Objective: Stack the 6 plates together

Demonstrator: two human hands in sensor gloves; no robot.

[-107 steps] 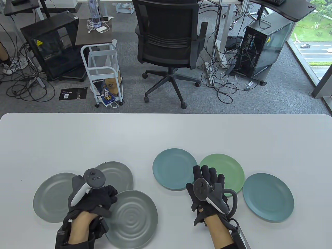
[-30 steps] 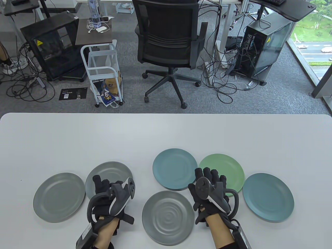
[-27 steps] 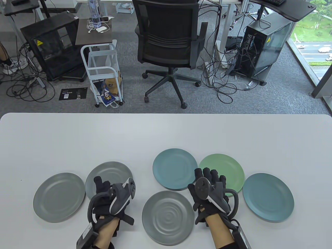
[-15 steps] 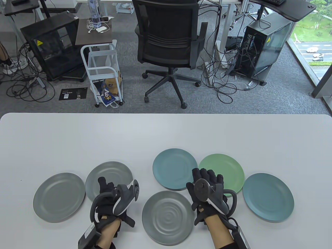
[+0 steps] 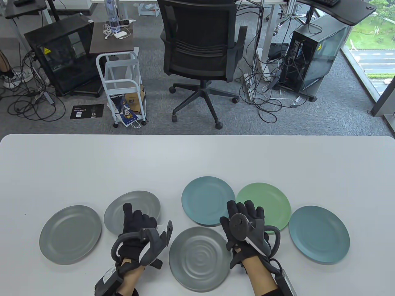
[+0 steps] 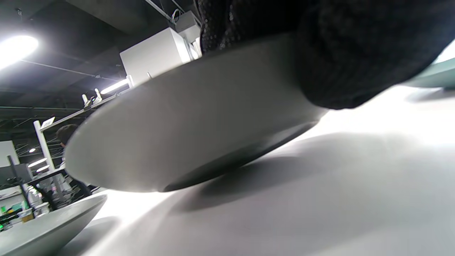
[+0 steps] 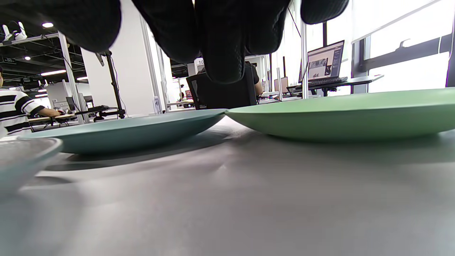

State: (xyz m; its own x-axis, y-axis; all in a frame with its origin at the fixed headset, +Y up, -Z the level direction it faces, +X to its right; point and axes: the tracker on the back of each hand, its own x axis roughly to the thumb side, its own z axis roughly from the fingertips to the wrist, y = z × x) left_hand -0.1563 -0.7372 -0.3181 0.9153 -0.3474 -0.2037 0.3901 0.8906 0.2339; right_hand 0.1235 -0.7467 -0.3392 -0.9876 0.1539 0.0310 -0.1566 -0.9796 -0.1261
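Left hand (image 5: 137, 228) grips the near edge of a grey plate (image 5: 135, 206), fingers lying over the rim onto its upper face; the left wrist view shows that plate (image 6: 185, 131) tipped, its near side raised off the table (image 6: 320, 199) with a shadow beneath, and a gloved finger (image 6: 355, 64) pressed against its underside edge. Right hand (image 5: 245, 228) rests on the table with its fingers spread and pointing away, holding nothing; its fingertips (image 5: 247, 207) lie between the teal plate (image 5: 207, 199) and the green plate (image 5: 268, 203), overlapping the green plate's near left edge in the table view. From the right wrist view the fingers (image 7: 220, 42) hang above the tabletop, with the teal plate (image 7: 131, 129) and green plate (image 7: 348, 113) flat just ahead, their rims almost touching.

Nearest the person, between the two hands, lies a ringed grey plate (image 5: 200, 258), flat on the table (image 5: 197, 160); its far edge is tucked just under or against the teal plate's near edge. To the far left sits another grey plate (image 5: 70, 234), flat, just beside the tipped one; its rim shows at the lower left of the left wrist view (image 6: 46, 227). To the right, a darker teal plate (image 5: 319, 235) lies flat, its left edge close beside the green plate.

Beyond the table's far edge stands a black office chair (image 5: 202, 52) on grey carpet, with a small white cart (image 5: 122, 83) to its left.
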